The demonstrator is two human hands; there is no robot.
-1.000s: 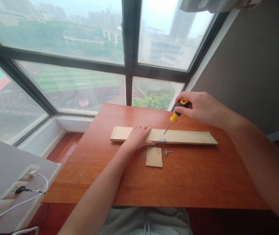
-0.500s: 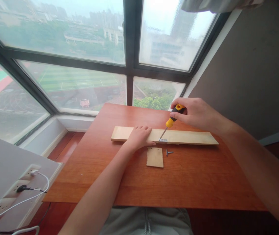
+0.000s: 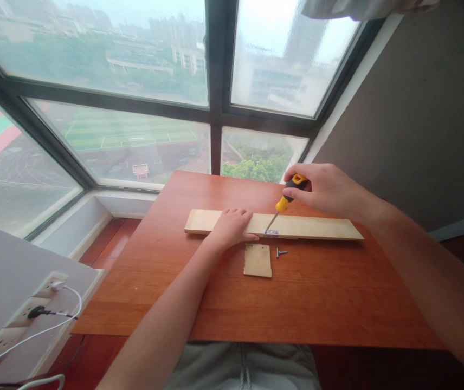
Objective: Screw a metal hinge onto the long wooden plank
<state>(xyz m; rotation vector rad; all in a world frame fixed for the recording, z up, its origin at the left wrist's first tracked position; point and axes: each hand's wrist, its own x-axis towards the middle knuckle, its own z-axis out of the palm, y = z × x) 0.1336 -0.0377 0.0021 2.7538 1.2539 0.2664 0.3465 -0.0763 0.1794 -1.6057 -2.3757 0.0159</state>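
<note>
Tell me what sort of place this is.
Probably a room in a home, on an upper floor, though an office is possible: large windows look down on a sports field, wall sockets show at the left, and a wooden table stands near the windows.

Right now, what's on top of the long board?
The left hand rests on the long board; a small metal plate at the board's near edge, the screwdriver tip down at it. Wood beneath hand and plate is covered.

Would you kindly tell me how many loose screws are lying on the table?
2 are visible: the left screw and the right screw, close together, right of the small wooden piece. Any under the left hand would be hidden.
</note>
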